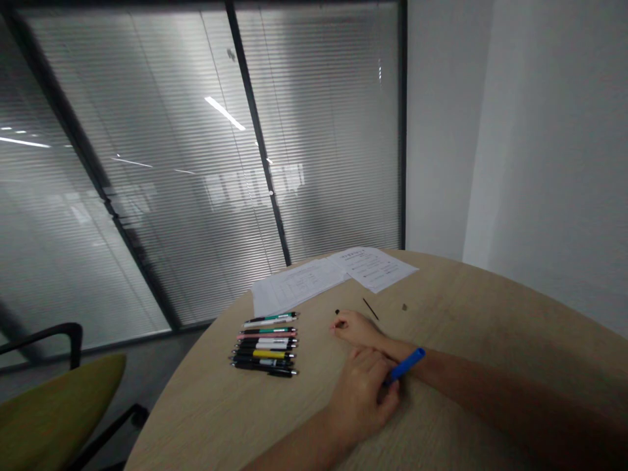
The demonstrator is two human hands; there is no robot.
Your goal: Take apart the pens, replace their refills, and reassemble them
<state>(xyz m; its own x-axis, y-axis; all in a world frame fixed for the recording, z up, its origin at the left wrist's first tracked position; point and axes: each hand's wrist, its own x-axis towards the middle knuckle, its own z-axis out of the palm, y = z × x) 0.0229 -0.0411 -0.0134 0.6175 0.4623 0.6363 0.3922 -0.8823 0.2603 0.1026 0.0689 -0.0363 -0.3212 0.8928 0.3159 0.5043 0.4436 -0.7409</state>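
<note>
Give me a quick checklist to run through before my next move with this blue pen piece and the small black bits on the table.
Blue plastic pen barrel gripped in the left hand: ok.
Thin black rod lying on the pale wood-grain tabletop, apart from the right hand: ok.
Tiny black piece at the right hand's fingertips, held or only touching: cannot tell.
Small grey bit on the tabletop, what it is: cannot tell.
Side-by-side row of multicoloured pens clear of both hands: ok.
White printed paper sheets clear of both hands: ok.
</note>
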